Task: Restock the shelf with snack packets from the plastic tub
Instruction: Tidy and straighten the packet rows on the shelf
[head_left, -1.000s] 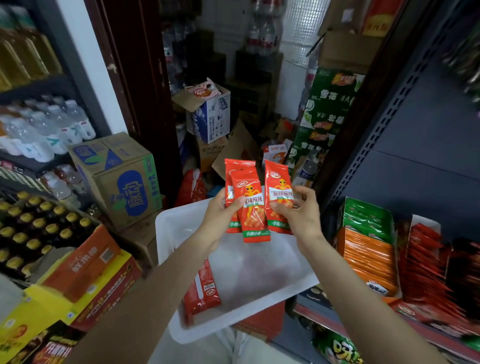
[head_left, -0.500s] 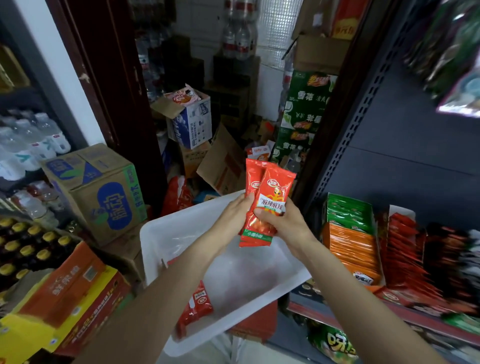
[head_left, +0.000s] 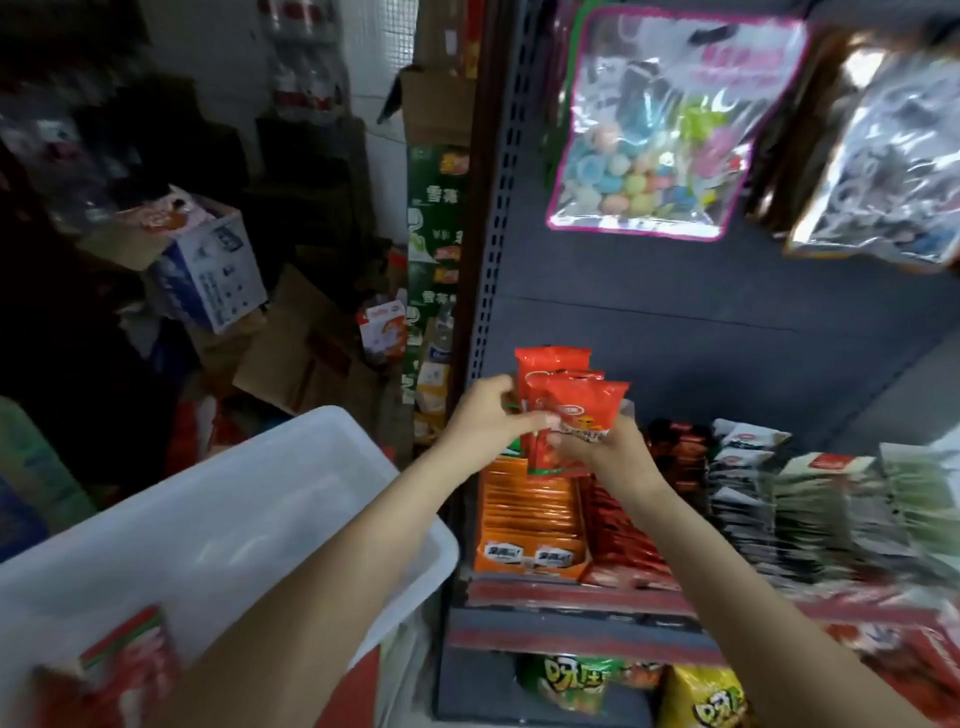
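Snack packets (head_left: 563, 410) held by both hands, one packet (head_left: 130, 670) in plastic tub (head_left: 291, 467)

I hold a small stack of red-orange foil snack packets (head_left: 566, 410) upright in front of the dark grey perforated metal shelf (head_left: 582, 597). My right hand (head_left: 608, 452) grips the stack from below with curled fingers, and my left hand (head_left: 488, 415) pinches its left edge. Just beneath the packets, an orange cardboard display box of flat orange sachets (head_left: 530, 519) sits on the shelf, with dark red packets (head_left: 623, 535) beside it and black-and-white packets (head_left: 743, 488) further right. The translucent white plastic tub (head_left: 291, 467) lies at my lower left, one red packet (head_left: 130, 665) showing blurred inside it. A clear pink-edged bag of pastel toys (head_left: 660, 135) hangs above
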